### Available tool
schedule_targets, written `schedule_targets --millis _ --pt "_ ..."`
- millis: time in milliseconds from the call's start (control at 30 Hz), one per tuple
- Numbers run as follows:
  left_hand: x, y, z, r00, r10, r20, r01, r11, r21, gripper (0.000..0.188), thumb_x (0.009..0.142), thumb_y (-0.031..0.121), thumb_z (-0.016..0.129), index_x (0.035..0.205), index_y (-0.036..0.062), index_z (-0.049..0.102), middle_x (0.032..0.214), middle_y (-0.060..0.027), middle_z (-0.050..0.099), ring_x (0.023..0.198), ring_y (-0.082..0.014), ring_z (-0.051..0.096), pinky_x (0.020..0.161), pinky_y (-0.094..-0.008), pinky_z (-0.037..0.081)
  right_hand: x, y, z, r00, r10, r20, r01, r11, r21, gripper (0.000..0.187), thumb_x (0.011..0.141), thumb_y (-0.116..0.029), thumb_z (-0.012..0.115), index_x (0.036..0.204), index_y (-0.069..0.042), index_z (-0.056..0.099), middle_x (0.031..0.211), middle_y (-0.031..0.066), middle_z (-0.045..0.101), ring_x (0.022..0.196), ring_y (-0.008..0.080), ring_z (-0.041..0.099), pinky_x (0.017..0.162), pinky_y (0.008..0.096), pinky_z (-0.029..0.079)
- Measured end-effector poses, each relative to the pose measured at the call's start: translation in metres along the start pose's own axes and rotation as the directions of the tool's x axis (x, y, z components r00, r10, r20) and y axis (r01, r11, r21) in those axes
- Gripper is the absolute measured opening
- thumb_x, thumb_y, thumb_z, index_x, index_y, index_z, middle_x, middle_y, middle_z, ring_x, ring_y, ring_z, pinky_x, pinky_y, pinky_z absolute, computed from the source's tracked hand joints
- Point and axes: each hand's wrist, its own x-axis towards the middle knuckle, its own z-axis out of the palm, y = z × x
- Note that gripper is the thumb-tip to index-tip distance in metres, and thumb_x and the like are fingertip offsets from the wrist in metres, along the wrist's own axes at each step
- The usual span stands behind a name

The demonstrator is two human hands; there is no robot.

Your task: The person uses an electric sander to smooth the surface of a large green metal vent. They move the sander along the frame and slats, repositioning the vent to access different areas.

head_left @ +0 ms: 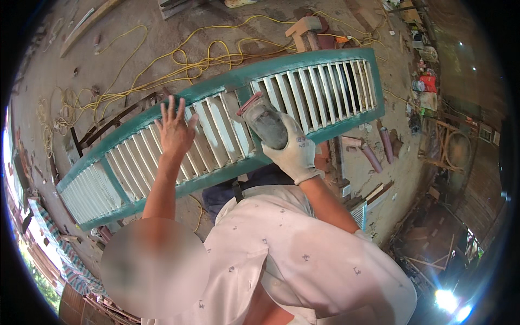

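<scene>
A long slatted shutter panel (214,176) with a green frame and pale, worn slats lies across in front of me, slanting up to the right. My right hand (297,150), in a white work glove, is wrapped round a dusty grey handheld sander (266,123) with a reddish pad at its far end. The sander is over the green crossbar between two slatted sections; whether its pad touches the wood I cannot tell. My bare left hand (176,130) lies with fingers stretched over the slats near the frame's far edge, holding nothing.
Yellow cables (203,62) run in loops over the dusty floor beyond the panel. A light wooden piece (304,30) stands by the panel's far edge. Cylindrical pieces (371,157) lie to the right, and a bent-wood frame (449,142) stands farther right.
</scene>
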Motion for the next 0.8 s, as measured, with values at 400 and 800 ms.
schedule_targets --millis 400,800 --pt "-0.059 0.19 -0.032 0.974 0.151 -0.169 -0.227 0.619 -0.752 0.07 0.094 0.035 0.084 0.15 0.0037 0.055 0.153 -0.0229 0.06 0.14 -0.042 0.056 0.122 -0.0495 0.043 -0.037 -0.011 0.02 0.984 0.175 0.042 -0.18 0.965 0.189 0.071 0.089 -0.031 0.082 0.151 -0.009 0.055 0.127 0.0207 0.074 0.114 0.0433 0.073 0.094 0.0493 0.059" --pt "0.078 0.162 -0.06 0.966 0.256 -0.019 -0.213 0.759 -0.616 0.07 0.098 0.063 0.071 0.137 0.0049 0.069 0.128 -0.0271 0.069 0.123 -0.0451 0.069 0.103 -0.0516 0.056 0.084 -0.032 -0.004 0.975 0.187 0.118 -0.207 0.958 0.198 0.077 0.076 -0.046 0.093 0.137 -0.009 0.067 0.121 0.0206 0.079 0.112 0.0406 0.076 0.098 0.05 0.06"
